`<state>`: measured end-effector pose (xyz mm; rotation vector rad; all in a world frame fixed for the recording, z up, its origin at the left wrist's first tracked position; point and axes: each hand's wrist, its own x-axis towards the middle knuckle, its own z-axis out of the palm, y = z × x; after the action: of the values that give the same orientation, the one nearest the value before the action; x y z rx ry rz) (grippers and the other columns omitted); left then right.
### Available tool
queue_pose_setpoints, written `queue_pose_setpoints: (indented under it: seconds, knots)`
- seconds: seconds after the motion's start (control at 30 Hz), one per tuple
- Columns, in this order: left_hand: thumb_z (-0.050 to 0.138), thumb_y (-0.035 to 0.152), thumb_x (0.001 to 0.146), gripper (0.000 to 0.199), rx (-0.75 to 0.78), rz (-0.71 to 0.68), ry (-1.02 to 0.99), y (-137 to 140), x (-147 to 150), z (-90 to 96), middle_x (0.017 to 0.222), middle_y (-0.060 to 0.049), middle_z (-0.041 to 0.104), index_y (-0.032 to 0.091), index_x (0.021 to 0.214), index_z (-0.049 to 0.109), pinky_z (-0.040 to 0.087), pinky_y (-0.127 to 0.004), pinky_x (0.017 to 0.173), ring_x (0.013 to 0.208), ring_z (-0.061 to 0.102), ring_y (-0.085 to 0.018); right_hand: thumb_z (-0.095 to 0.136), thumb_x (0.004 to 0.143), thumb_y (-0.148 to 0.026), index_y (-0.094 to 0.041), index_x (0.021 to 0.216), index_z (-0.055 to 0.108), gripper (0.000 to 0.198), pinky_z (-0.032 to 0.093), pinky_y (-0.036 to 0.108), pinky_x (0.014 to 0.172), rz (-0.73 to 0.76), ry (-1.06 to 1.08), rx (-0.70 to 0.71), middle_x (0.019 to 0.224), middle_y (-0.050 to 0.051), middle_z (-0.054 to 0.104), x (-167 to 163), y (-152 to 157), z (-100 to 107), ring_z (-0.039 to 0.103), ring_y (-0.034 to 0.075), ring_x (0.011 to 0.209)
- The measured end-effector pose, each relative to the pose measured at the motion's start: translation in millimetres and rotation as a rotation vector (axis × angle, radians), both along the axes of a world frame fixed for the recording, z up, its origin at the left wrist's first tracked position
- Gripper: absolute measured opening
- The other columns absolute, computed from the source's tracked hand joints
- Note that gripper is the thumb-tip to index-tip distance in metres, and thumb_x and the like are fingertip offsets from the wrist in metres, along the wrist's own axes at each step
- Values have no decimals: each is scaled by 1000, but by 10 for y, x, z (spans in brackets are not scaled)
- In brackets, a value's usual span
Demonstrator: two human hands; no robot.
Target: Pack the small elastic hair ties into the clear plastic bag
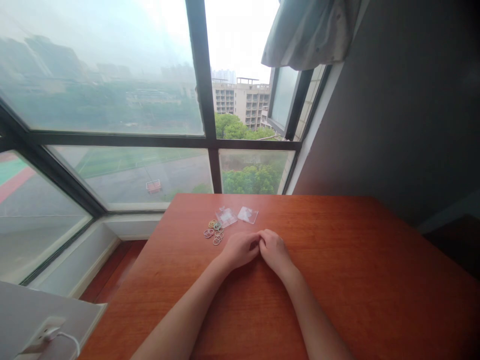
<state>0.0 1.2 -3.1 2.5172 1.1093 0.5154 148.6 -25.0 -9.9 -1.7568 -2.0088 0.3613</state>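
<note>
My left hand [242,248] and my right hand [273,250] meet over the middle of the wooden table [360,260], fingertips touching. The fingers of both are curled inward; whether anything lies between them is hidden. Just beyond my left hand is a loose group of small coloured rings [216,226], like hair ties, in yellow, green, pink and pale tones. Behind them lies a clear crumpled plastic bag [226,217]. A second, flatter clear plastic bag [248,215] rests to its right.
Window panes with a dark frame [212,144] rise past the table's far edge. At upper right hangs a grey curtain [311,35] beside a dark wall [397,115]. A white plug with a cable [52,334] sits in a socket at lower left.
</note>
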Motion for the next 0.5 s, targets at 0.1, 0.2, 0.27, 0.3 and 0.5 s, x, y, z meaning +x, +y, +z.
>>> queue_pose_setpoints:
  seconds: [0.1, 0.2, 0.27, 0.3, 0.5]
  knots:
    - [52, 24, 82, 16, -4, 4, 6, -3, 0, 6, 85, -4, 71, 21, 91, 65, 39, -23, 64, 77, 64, -18, 44, 85, -10, -20, 82, 63, 22, 37, 23, 74, 0, 7, -10, 86, 4, 63, 0, 4, -5, 56, 16, 85]
    - [52, 23, 82, 16, -1, 1, 9, -1, -1, 5, 86, -4, 71, 21, 91, 65, 39, -24, 64, 77, 64, -18, 44, 84, -9, -20, 82, 63, 22, 37, 23, 75, -3, 9, -8, 86, 4, 63, -1, 5, -9, 56, 16, 85]
    - [51, 23, 82, 16, 4, -3, 7, 2, -2, 1, 87, -3, 71, 21, 91, 64, 39, -24, 64, 77, 64, -18, 44, 84, -9, -21, 81, 62, 22, 37, 24, 75, -2, 10, -3, 85, 4, 63, -1, 3, -9, 55, 16, 84]
    - [51, 23, 82, 16, 6, -6, 6, 3, -3, -2, 87, -3, 71, 21, 91, 64, 39, -24, 64, 77, 64, -18, 44, 84, -9, -21, 81, 62, 22, 37, 24, 75, 0, 11, 0, 85, 3, 63, 0, 1, -8, 55, 16, 84]
    - [51, 23, 83, 14, 14, -17, 6, 6, -4, -8, 87, -3, 71, 21, 91, 63, 37, -24, 63, 76, 64, -18, 43, 85, -10, -20, 81, 62, 22, 36, 24, 74, -3, 7, -2, 85, 4, 63, -3, -3, 2, 55, 16, 84]
